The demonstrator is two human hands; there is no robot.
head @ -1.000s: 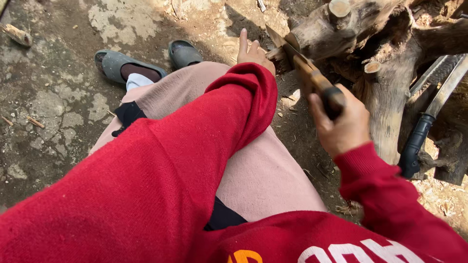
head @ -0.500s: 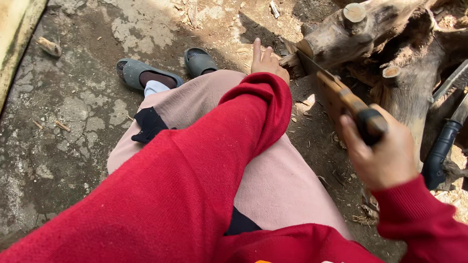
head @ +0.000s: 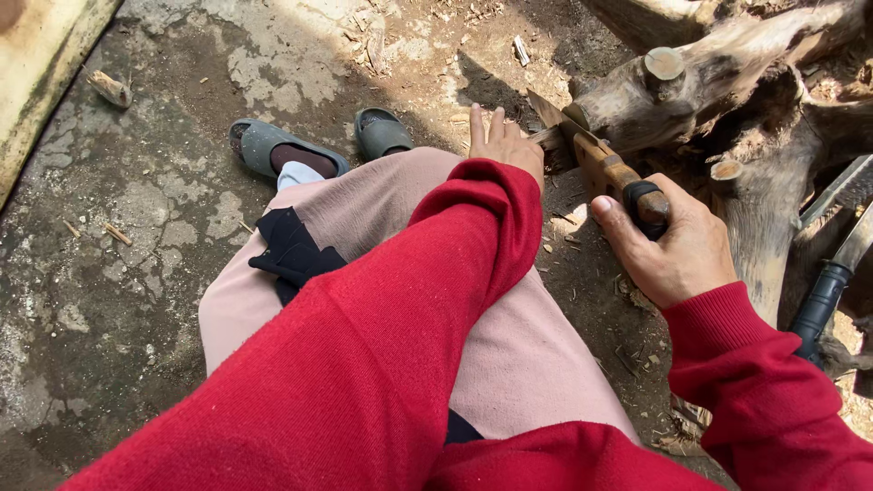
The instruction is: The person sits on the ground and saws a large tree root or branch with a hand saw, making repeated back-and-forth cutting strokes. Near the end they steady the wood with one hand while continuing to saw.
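Observation:
My right hand (head: 671, 244) grips the wooden handle of a chopping knife (head: 607, 169), whose blade lies against a gnarled tree stump (head: 709, 73) with cut branch ends. My left hand (head: 503, 141) rests past my knee beside the blade's tip, two fingers pointing up, its palm hidden. Both arms wear red sleeves. I sit with pink trousers over my knees.
Two grey slippers (head: 273, 145) are on my feet on cracked concrete. More knives with black handles (head: 823, 300) lean against the stump at the right. Wood chips litter the ground. A pale raised edge (head: 45, 64) runs at the upper left.
My right hand drew the knife back and down, then returned it up to the stump. My left hand stayed by the knee. The camera tilted slightly.

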